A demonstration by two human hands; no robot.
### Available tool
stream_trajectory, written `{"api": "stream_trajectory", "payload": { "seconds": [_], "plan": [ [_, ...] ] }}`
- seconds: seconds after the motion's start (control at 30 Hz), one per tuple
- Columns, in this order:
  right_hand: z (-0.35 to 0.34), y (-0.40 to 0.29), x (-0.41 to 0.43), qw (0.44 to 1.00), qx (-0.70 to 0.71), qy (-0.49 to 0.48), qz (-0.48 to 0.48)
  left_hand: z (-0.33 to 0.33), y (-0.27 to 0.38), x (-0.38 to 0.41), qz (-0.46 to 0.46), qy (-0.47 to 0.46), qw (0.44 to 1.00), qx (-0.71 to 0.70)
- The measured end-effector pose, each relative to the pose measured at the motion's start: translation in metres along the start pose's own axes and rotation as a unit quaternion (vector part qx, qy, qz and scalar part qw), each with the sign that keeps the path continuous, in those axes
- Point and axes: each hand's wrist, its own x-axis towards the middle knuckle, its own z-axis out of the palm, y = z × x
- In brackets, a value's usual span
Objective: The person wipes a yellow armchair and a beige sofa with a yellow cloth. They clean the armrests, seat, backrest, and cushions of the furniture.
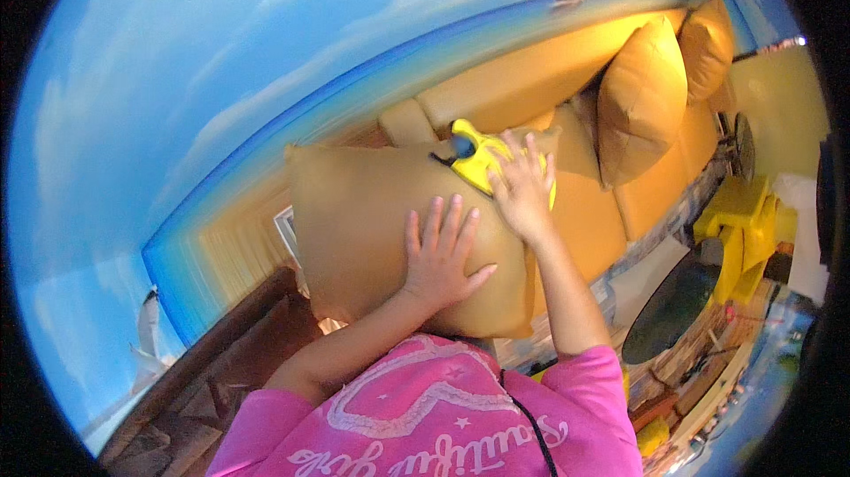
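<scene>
A large tan leather-like cushion (372,211) lies in front of me, close against my pink shirt. My left hand (441,254) rests palm down on it, fingers spread, nothing in its grip. Farther up, towards the cushion's far right corner, my right hand (521,188) presses a bright yellow cloth-like item (475,168) under its fingers. A dark round spot and thin black strips show at the item's left end; what they are I cannot tell. Part of the item is hidden beneath the right hand.
Behind the cushion stretches a tan sofa (578,211) with a tan pillow (644,99) and another pillow (707,49). A dark brown sofa (219,357) stands lower left. At right are a dark oval tabletop (674,304) and yellow furniture (744,225). A sky-painted wall (199,79) rises beyond.
</scene>
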Motion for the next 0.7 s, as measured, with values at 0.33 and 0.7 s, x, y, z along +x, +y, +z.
{"api": "stream_trajectory", "payload": {
  "seconds": [0.33, 0.7],
  "plan": [
    [0.064, 0.040, -0.042, 0.974, 0.201, 0.044, 0.099, 0.011, -0.006, 0.027, 0.020, 0.022, 0.997, 0.077],
    [0.070, 0.049, -0.025, 0.920, 0.287, 0.199, 0.176, 0.015, 0.003, 0.046, 0.053, 0.042, 0.994, 0.089]
  ]
}}
